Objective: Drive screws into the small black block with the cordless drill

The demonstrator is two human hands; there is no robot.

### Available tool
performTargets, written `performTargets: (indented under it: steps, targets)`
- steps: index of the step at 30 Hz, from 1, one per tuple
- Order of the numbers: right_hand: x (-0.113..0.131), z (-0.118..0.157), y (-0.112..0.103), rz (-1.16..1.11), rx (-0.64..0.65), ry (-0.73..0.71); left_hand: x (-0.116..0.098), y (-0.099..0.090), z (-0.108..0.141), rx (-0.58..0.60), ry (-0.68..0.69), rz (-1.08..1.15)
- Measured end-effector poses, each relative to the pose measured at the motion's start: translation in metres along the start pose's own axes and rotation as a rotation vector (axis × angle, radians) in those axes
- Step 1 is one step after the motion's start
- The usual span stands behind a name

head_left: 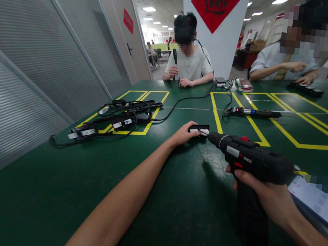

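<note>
My right hand (pixel 259 187) is wrapped round the grip of a black cordless drill (pixel 257 157) with red accents. The drill points left, and its tip reaches a small black block with a white face (pixel 203 130) on the green table. Whether the bit touches the block or sits just in front of it, I cannot tell. From the left side, my left hand (pixel 185 134) grips this block and keeps it against the table, with the thumb on its near side.
Black devices with cables (pixel 123 118) lie on the left of the green table (pixel 54 197). A corded pen-shaped tool (pixel 254 112) lies beyond the drill. A phone-like screen (pixel 318 199) is at right. Two people sit opposite; one holds a screwdriver (pixel 175 57).
</note>
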State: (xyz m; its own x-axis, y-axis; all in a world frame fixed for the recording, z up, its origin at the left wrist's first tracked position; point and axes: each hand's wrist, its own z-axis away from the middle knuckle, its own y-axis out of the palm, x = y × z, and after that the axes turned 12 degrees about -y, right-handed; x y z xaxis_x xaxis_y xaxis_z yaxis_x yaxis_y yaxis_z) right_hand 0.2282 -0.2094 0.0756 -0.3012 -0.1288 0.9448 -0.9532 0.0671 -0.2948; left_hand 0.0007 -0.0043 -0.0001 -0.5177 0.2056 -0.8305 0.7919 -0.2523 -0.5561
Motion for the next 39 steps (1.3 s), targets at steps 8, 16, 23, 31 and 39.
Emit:
performTargets:
  steps: [8,16,23,31,39]
  targets:
    - [0.0059,0.0029,0.0035,-0.002,-0.035,-0.005,0.0023,-0.0008,-0.0001,0.007,0.022,0.024]
    - [0.0052,0.0033,0.0045,0.012,-0.033,0.012,0.0012,-0.0009,0.0017,0.024,0.029,0.041]
    - [-0.0007,0.0011,0.0009,0.026,-0.015,0.058,0.0022,-0.0007,0.0010,0.025,0.024,0.013]
    - [0.0023,0.0017,0.0038,0.072,0.006,0.004,0.0000,0.0007,0.0009,0.007,0.025,-0.011]
    - [0.0023,-0.0004,0.0028,0.129,0.014,-0.068,0.0029,0.0001,-0.0006,0.019,0.015,0.009]
